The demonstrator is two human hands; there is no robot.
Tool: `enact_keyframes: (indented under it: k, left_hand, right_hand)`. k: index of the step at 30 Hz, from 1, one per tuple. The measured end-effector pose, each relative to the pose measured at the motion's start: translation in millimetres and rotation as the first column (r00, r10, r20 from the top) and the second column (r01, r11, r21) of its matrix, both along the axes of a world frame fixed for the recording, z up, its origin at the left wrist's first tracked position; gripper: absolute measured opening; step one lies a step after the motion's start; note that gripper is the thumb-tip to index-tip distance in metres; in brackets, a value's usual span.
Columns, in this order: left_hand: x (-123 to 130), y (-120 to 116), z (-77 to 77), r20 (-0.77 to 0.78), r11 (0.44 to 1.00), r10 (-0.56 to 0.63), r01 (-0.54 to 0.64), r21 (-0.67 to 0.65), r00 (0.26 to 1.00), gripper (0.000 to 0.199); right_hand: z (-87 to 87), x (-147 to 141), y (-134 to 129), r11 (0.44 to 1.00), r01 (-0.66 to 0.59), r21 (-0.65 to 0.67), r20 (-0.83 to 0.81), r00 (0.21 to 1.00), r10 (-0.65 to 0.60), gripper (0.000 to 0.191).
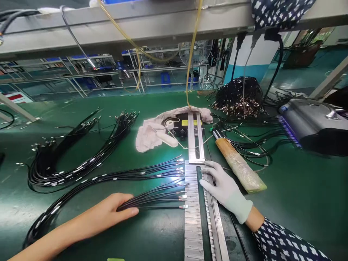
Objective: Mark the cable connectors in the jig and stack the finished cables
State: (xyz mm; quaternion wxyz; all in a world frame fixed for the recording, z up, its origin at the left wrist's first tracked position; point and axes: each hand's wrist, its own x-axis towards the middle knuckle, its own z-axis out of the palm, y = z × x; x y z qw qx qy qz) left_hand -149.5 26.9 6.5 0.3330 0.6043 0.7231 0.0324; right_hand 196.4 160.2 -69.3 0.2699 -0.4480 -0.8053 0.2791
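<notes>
My bare left hand is closed around a bundle of black cables. Their metal-tipped ends fan out toward a slotted metal fixture, some touching its left edge. More black cables lie just beyond the hand, ends at the same fixture. My right hand, in a white glove, rests on the fixture's long metal rail, thumb and fingers apart. A metal slide frame extends from the fixture's far end. Right of the gloved hand lies a wrapped wooden-looking handle.
Curved bundles of black cables cover the left of the green table. Behind the fixture a pink cloth lies by a black device. A cable heap and a grey machine stand right. Yellow tubing hangs from above.
</notes>
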Motion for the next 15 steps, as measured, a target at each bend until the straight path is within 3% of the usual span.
enact_keyframes:
  k: [6, 11, 15]
  left_hand:
    - [-2, 15, -4.5, -0.226, 0.974, -0.217, 0.227, 0.022, 0.950, 0.042]
    - [-2, 14, -5.0, -0.199, 0.966, -0.246, 0.257, 0.031, 0.949, 0.046]
    - [-16, 22, -10.7, -0.377, 0.922, -0.284, 0.359, 0.147, 0.882, 0.040]
  right_hand:
    - [-1.6, 1, 0, 1.000, -0.010, 0.004, -0.001, 1.000, 0.010, 0.022]
    - [-2.8, 1, 1, 1.000, -0.011, -0.009, -0.006, 1.000, 0.011, 0.023]
    - [-3.1, 1, 1, 1.000, -0.010, -0.018, -0.015, 1.000, 0.009, 0.023]
